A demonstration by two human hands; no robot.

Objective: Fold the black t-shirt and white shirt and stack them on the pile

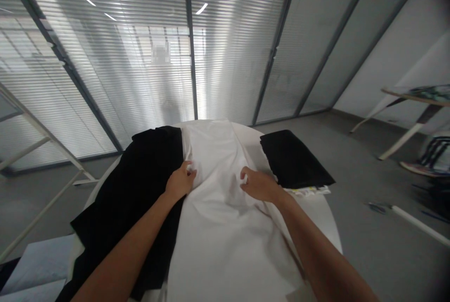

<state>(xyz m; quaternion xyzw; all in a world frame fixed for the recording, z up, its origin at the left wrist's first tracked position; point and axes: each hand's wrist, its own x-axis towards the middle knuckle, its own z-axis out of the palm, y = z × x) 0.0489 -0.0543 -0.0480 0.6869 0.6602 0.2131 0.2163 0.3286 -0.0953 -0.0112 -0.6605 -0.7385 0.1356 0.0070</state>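
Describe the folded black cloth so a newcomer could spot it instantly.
Find the round white table. On its right side, past the right hand gripping the white garment, lies the folded black cloth. Unlike the black garment spread at left, it is neatly folded.

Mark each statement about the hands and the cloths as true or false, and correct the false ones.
1. The left hand and the right hand both grip the white cloth. True.
2. The black cloth lies under the right hand. False: it lies on the left side, by the left hand.
3. A folded black garment lies to the right of the right hand. True.
4. The table is square. False: its rim is rounded.
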